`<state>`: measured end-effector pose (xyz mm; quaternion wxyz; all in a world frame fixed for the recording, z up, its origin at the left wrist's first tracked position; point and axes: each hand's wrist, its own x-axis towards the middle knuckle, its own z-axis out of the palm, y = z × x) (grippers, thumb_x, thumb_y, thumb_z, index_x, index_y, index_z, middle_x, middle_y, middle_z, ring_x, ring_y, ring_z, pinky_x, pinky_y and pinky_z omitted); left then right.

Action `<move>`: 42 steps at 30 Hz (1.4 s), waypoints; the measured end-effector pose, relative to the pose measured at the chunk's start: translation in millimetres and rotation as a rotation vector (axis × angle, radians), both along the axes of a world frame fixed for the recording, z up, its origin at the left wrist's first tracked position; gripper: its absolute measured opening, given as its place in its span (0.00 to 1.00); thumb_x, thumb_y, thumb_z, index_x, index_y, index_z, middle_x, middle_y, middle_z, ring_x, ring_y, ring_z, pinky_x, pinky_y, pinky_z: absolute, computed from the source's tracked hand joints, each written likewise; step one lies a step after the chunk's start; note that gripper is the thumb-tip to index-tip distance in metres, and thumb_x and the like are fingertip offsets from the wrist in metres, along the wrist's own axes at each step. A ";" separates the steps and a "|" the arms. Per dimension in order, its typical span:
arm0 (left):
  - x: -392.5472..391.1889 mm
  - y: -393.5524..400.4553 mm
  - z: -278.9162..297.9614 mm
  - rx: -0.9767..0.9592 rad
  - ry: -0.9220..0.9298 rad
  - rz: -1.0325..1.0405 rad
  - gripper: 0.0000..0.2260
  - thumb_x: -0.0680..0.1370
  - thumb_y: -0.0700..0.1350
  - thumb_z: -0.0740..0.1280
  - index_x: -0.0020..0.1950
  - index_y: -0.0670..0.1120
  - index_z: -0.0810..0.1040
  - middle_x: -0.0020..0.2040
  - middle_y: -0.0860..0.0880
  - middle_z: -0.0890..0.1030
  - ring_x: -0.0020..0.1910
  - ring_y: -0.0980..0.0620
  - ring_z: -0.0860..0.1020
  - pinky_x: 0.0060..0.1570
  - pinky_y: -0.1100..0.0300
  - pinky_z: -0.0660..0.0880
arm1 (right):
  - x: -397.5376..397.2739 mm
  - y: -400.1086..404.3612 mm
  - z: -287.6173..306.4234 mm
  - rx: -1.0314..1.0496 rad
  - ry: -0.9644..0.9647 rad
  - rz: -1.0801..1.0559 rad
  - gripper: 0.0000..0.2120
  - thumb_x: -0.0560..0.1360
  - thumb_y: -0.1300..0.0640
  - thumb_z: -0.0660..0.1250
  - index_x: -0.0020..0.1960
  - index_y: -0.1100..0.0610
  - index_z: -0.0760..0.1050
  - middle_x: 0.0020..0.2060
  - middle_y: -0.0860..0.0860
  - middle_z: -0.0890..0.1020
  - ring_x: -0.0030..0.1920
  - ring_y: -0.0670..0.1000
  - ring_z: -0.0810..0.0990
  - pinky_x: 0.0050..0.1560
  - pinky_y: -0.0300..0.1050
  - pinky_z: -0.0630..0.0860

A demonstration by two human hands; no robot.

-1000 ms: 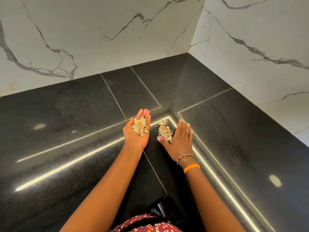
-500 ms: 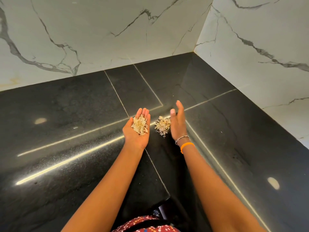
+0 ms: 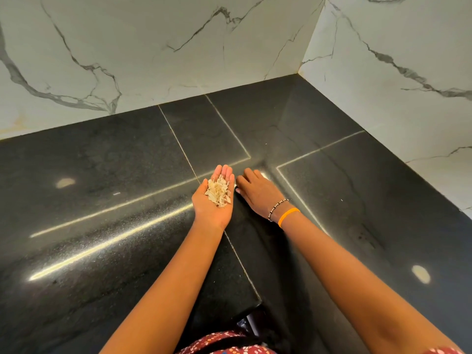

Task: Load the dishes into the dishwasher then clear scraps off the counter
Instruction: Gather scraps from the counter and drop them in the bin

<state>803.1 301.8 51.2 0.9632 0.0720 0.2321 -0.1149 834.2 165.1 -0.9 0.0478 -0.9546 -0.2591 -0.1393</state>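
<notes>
Left hand [image 3: 213, 200] is palm up over the black polished stone counter [image 3: 102, 175], fingers straight and together, relaxed flat. A small heap of pale, papery, beige scraps [image 3: 218, 194] sits in the palm and across the finger bases. Nothing curls round them; they just lie on the flat hand.

Right hand [image 3: 256, 191] is palm down just beside the left, its inner edge close to the left hand's fingers. Back of the hand faces the camera. Fingers bend down toward the counter surface, tips hidden under the hand, so I cannot tell whether they cover, press or grasp anything. No scraps show on the counter round this hand.

Right wrist wears a thin beaded bracelet [image 3: 278, 207] and, just behind it, an orange band [image 3: 288, 216].

Counter is an L-shaped corner with thin pale seam lines; both hands sit near where the seams meet. White marble-look wall panels with grey veins [image 3: 153, 47] rise behind and to the right, meeting in a corner. Bright streaks and oval light spots reflect off the stone.

At the bottom edge, red patterned fabric [image 3: 224, 344] of the person's clothing shows between the forearms.
</notes>
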 end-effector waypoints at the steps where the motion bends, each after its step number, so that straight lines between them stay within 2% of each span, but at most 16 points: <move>1: -0.2 -1.2 -0.4 0.000 0.002 -0.004 0.19 0.83 0.44 0.48 0.65 0.36 0.70 0.61 0.41 0.75 0.69 0.46 0.70 0.61 0.53 0.70 | 0.8 2.0 4.2 0.005 0.039 0.001 0.07 0.76 0.55 0.57 0.45 0.59 0.69 0.40 0.56 0.75 0.37 0.57 0.75 0.33 0.49 0.73; 3: -1.7 -3.4 -1.8 0.001 0.008 -0.014 0.18 0.83 0.44 0.49 0.62 0.35 0.72 0.60 0.41 0.75 0.68 0.46 0.70 0.61 0.53 0.70 | 0.9 4.6 7.0 0.026 0.102 -0.027 0.07 0.76 0.58 0.62 0.43 0.61 0.72 0.37 0.57 0.76 0.35 0.58 0.77 0.25 0.48 0.72; 5: -3.7 -4.8 -2.2 0.002 0.007 -0.024 0.18 0.83 0.44 0.49 0.61 0.35 0.73 0.60 0.41 0.76 0.68 0.46 0.70 0.61 0.53 0.70 | -1.2 7.2 9.8 -0.061 0.086 -0.062 0.12 0.76 0.56 0.58 0.39 0.61 0.73 0.33 0.56 0.76 0.30 0.58 0.78 0.22 0.45 0.70; 7: -6.2 -4.9 -1.5 0.013 0.012 -0.027 0.19 0.83 0.44 0.49 0.64 0.35 0.71 0.61 0.41 0.75 0.68 0.46 0.70 0.61 0.53 0.70 | -2.1 11.8 15.7 -0.084 0.138 -0.154 0.17 0.80 0.53 0.51 0.46 0.63 0.73 0.42 0.59 0.79 0.40 0.61 0.81 0.33 0.50 0.74; 9: -9.2 -5.0 1.4 0.025 0.011 -0.034 0.19 0.83 0.43 0.48 0.68 0.36 0.69 0.63 0.41 0.74 0.69 0.45 0.70 0.62 0.53 0.69 | -1.0 11.4 24.1 0.010 0.279 -0.353 0.19 0.82 0.52 0.50 0.51 0.64 0.73 0.50 0.62 0.79 0.51 0.64 0.79 0.45 0.52 0.73; 11: -12.2 -5.5 4.8 0.030 0.007 -0.051 0.19 0.83 0.43 0.48 0.68 0.36 0.68 0.66 0.40 0.73 0.69 0.45 0.70 0.63 0.52 0.69 | 3.2 6.8 32.1 0.253 0.404 -0.536 0.19 0.81 0.52 0.53 0.39 0.62 0.73 0.47 0.64 0.80 0.50 0.64 0.78 0.45 0.50 0.70; 12: -14.5 -6.4 7.6 0.030 0.000 -0.062 0.19 0.83 0.44 0.49 0.68 0.36 0.69 0.66 0.40 0.72 0.68 0.45 0.70 0.63 0.52 0.69 | 3.2 4.2 36.1 0.354 0.435 -0.585 0.21 0.80 0.53 0.55 0.31 0.59 0.68 0.42 0.64 0.80 0.47 0.63 0.77 0.42 0.48 0.66; 14: -19.9 -9.2 12.4 0.016 -0.009 -0.074 0.19 0.83 0.44 0.49 0.67 0.36 0.69 0.66 0.40 0.73 0.68 0.45 0.71 0.62 0.52 0.69 | -2.9 -0.9 42.7 0.535 0.476 -0.665 0.23 0.80 0.54 0.56 0.26 0.56 0.60 0.30 0.59 0.74 0.38 0.58 0.72 0.37 0.44 0.58; 16: -25.7 -13.3 15.7 0.016 -0.018 -0.088 0.19 0.83 0.44 0.49 0.67 0.36 0.69 0.65 0.40 0.73 0.67 0.45 0.71 0.61 0.52 0.70 | -12.6 -4.7 45.1 0.943 0.571 -0.730 0.23 0.79 0.54 0.58 0.25 0.56 0.61 0.25 0.56 0.68 0.29 0.54 0.67 0.32 0.44 0.60; 19: -38.1 -25.0 20.4 0.007 -0.020 -0.125 0.19 0.83 0.44 0.49 0.67 0.35 0.70 0.66 0.40 0.73 0.67 0.45 0.71 0.63 0.52 0.69 | -38.0 -13.9 49.9 1.584 0.718 -0.758 0.20 0.78 0.55 0.59 0.28 0.57 0.63 0.20 0.50 0.66 0.17 0.45 0.61 0.19 0.34 0.57; 22: -51.4 -39.6 24.7 0.000 -0.027 -0.166 0.19 0.83 0.44 0.49 0.68 0.35 0.69 0.67 0.39 0.72 0.68 0.44 0.70 0.65 0.52 0.68 | -62.5 -23.9 61.7 2.003 0.811 -0.690 0.19 0.80 0.56 0.58 0.31 0.56 0.63 0.18 0.47 0.65 0.15 0.42 0.60 0.14 0.32 0.55; 24: -62.3 -48.7 26.4 -0.003 -0.022 -0.182 0.19 0.83 0.44 0.49 0.68 0.35 0.69 0.65 0.39 0.73 0.68 0.44 0.70 0.64 0.51 0.68 | -77.7 -30.7 66.8 2.155 0.846 -0.615 0.18 0.80 0.55 0.57 0.32 0.56 0.62 0.17 0.46 0.65 0.15 0.41 0.60 0.13 0.32 0.55; 29: -92.7 -61.3 19.5 -0.044 -0.011 -0.194 0.19 0.83 0.44 0.50 0.66 0.35 0.70 0.57 0.38 0.78 0.68 0.44 0.71 0.64 0.51 0.68 | -111.0 -36.4 69.7 2.317 0.890 -0.539 0.18 0.80 0.55 0.57 0.32 0.56 0.62 0.17 0.46 0.65 0.15 0.41 0.61 0.13 0.32 0.55; 34: -129.1 -59.0 10.8 -0.036 -0.006 -0.167 0.19 0.82 0.44 0.49 0.65 0.35 0.71 0.65 0.39 0.74 0.68 0.44 0.71 0.62 0.51 0.68 | -143.8 -26.6 63.8 2.359 0.951 -0.488 0.19 0.80 0.54 0.56 0.31 0.55 0.61 0.17 0.46 0.65 0.14 0.42 0.61 0.12 0.31 0.55; 38: -159.3 -43.6 3.7 -0.033 0.023 -0.116 0.18 0.82 0.44 0.50 0.56 0.35 0.75 0.59 0.41 0.77 0.63 0.46 0.73 0.60 0.50 0.70 | -171.2 -3.5 55.3 2.324 0.994 -0.492 0.20 0.81 0.54 0.56 0.30 0.55 0.61 0.16 0.46 0.65 0.14 0.42 0.60 0.12 0.32 0.55; 42: -185.6 -22.6 -4.8 -0.001 0.024 -0.102 0.19 0.82 0.44 0.50 0.54 0.36 0.77 0.49 0.39 0.82 0.63 0.47 0.74 0.64 0.53 0.68 | -203.3 20.8 46.2 2.326 0.993 -0.465 0.20 0.81 0.54 0.55 0.31 0.55 0.61 0.16 0.46 0.65 0.14 0.42 0.60 0.12 0.32 0.55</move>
